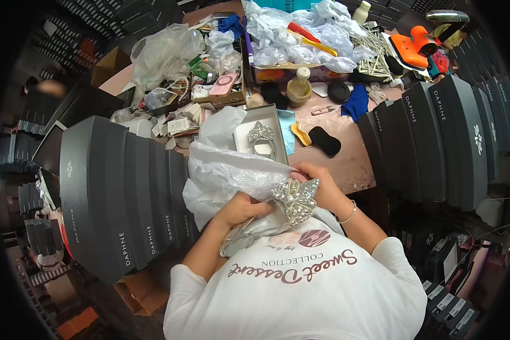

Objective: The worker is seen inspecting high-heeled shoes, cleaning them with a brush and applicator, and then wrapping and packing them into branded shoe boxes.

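Note:
My left hand and my right hand hold a silver shoe with a large jewelled bow ornament close to my chest. White tissue paper is bunched over the shoe, and my right hand's fingers grip its edge by the bow. Just beyond my hands lies an open grey shoebox with a second jewelled silver shoe inside.
Stacks of dark grey shoeboxes stand on the left and on the right. The brown table behind is cluttered with plastic bags, crumpled tissue, a black insole, a small bottle and an orange tool.

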The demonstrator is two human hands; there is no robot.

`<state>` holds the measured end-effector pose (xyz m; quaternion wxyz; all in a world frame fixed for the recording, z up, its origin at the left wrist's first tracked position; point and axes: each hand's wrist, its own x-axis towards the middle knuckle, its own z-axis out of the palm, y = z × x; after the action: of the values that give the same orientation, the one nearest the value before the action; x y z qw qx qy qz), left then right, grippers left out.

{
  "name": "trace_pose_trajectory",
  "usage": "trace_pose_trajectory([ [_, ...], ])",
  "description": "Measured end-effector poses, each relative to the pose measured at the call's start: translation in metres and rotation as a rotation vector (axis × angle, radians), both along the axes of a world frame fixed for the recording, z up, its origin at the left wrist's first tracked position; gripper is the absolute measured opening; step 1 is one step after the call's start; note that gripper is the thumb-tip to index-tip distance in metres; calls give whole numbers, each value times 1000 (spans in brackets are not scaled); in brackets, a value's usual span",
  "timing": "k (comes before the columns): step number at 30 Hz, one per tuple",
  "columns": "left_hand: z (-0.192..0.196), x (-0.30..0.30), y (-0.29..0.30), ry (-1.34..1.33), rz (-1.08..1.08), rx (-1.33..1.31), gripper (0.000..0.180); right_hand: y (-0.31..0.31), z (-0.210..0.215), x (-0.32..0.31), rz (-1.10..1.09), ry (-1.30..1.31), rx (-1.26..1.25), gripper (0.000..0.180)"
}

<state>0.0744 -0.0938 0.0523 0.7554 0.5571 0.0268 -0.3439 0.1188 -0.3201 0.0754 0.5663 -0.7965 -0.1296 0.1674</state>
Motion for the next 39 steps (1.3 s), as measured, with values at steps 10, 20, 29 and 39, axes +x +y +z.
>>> trace_pose_trajectory([
  [10,13,4,-9,-86,103,-13,57,-9,-4,15,135,47,41,20],
  [20,-8,8,-15,-204,117,42,50,-27,12,8,48,244,93,26],
  [29,2,10,-19,-59,147,-93,64,-28,-13,27,286,342,168,34],
  [39,3,3,-10,-277,152,227,44,-35,-9,24,211,271,137,33],
])
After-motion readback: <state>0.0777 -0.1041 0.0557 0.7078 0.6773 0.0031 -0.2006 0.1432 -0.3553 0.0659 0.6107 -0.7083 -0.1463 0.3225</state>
